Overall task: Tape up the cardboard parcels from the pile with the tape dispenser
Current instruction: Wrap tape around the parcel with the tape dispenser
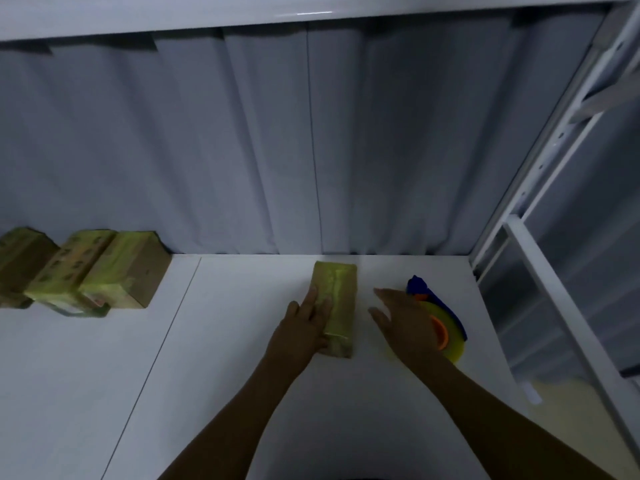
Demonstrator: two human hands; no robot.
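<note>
flat, left hand (304,323) fingers (313,299) rest on parcel (337,306).

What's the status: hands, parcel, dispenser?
Left hand flat on parcel. Right hand open, above tape dispenser, not gripping. Pile far left; nothing in the way.

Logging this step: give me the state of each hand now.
Left hand: open, resting flat on the parcel.
Right hand: open, empty, above the tape dispenser.
</note>
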